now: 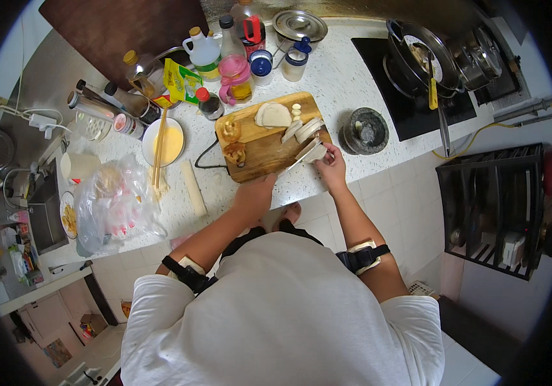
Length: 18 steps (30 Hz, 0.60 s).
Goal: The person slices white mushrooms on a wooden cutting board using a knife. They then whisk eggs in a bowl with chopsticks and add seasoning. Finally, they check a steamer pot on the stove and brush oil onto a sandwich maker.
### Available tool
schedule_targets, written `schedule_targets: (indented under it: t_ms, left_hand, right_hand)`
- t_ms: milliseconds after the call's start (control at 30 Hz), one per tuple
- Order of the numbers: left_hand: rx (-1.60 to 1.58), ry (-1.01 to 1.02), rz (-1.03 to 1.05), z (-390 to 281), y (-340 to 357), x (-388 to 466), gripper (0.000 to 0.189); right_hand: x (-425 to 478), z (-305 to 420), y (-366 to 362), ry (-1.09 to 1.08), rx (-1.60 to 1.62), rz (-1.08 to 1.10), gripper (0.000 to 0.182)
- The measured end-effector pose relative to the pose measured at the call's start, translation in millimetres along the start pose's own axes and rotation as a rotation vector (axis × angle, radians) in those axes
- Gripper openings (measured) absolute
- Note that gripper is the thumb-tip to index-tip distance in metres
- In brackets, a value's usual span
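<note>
My left hand (256,193) grips the handle of a kitchen knife (291,168) at the front edge of the wooden cutting board (261,164). Its blade slants up to the right over the board. My right hand (331,166) pinches a thin, pale slice (315,154) beside the blade, at the board's right front corner. Just behind lie several more pale slices (308,130), partly overlapping. Flat, round white pieces (274,116) are stacked towards the back, near small garlic cloves (296,112). Two brown food pieces (235,153) rest at the left end.
A stone mortar (365,130) stands right of the board. Left are a pale rod (194,188), a bowl of yellow liquid (172,144) with chopsticks (161,144) across it, and a plastic bag (116,207). Bottles and jars (235,79) line the back. A wok (425,58) sits on the cooktop.
</note>
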<state>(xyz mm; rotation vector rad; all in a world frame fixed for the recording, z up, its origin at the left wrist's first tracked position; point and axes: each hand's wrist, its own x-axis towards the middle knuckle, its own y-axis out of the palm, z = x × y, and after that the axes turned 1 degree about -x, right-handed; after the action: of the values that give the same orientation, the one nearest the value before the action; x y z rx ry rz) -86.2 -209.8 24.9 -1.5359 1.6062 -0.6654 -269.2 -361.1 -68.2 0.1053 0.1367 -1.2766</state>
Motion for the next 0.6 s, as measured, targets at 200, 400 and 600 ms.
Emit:
schedule_targets:
  t_ms: [200,400,600]
  left_hand:
    - [0.106,0.017,0.018,-26,2,29,0.02]
    - [0.186,0.061,-0.002,-40,4,45,0.016]
    - [0.172,0.014,0.071,-51,3,59,0.016]
  right_hand:
    - [-5,3,7,-0.074,-0.106,-0.055,0.054]
    - [-4,2,8,-0.052,-0.171,-0.055,0.053]
    - [0,-9,5,-0.086,-0.114,-0.048,0.054]
